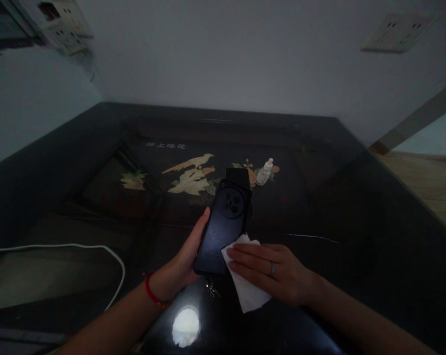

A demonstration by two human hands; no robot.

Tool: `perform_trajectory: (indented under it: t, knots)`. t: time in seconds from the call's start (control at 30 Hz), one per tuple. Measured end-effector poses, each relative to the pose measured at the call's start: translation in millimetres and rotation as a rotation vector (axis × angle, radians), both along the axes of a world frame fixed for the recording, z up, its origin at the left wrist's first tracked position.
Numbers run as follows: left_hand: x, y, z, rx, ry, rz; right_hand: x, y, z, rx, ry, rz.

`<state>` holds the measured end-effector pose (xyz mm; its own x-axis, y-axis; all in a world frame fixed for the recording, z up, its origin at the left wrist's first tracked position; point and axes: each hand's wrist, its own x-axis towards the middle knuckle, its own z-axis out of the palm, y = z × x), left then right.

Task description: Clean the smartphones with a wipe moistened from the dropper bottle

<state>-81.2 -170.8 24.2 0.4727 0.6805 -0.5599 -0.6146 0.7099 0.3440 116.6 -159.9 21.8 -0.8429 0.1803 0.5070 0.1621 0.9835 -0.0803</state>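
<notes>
A dark smartphone (219, 236) with a round camera bump is held tilted above the black tabletop, its back facing up. My left hand (188, 256) grips it along the left edge, with a red bracelet on the wrist. A small metal charm (211, 288) hangs below the phone's lower end. My right hand (271, 271), with a ring on one finger, presses a folded white tissue (247, 293) against the lower right of the phone's back. Just beyond the phone's top is a small dark block-like object (238, 174), partly hidden by the phone.
A small dropper bottle (265, 172) with a white top stands behind the phone on the glossy black table (319, 197), over a printed bird-and-flower picture. A white cable (75, 245) curves across the left side. Wall sockets (398, 32) are at upper right.
</notes>
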Motion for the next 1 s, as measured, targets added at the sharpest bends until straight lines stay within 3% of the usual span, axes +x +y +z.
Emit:
perform_trajectory:
  t: [0.2,0.33,0.6,0.8,1.0]
  knots:
    - [2,1,9.0,0.01,0.055,0.0,-3,-4,1.5,-0.166,0.121,0.063]
    - [0,1,9.6,-0.002,0.076,-0.005,2,-7,3.4,-0.18,0.166,-0.039]
    - [0,-1,5.8,-0.045,0.108,0.05,1,13,14.8,0.0,0.109,-0.089]
    - [-1,-2,6.2,-0.004,0.009,-0.058,-12,42,12.3,0.048,0.232,-0.18]
    - [-3,-4,0.6,0.032,-0.05,-0.12,-17,47,11.7,0.086,0.189,-0.181]
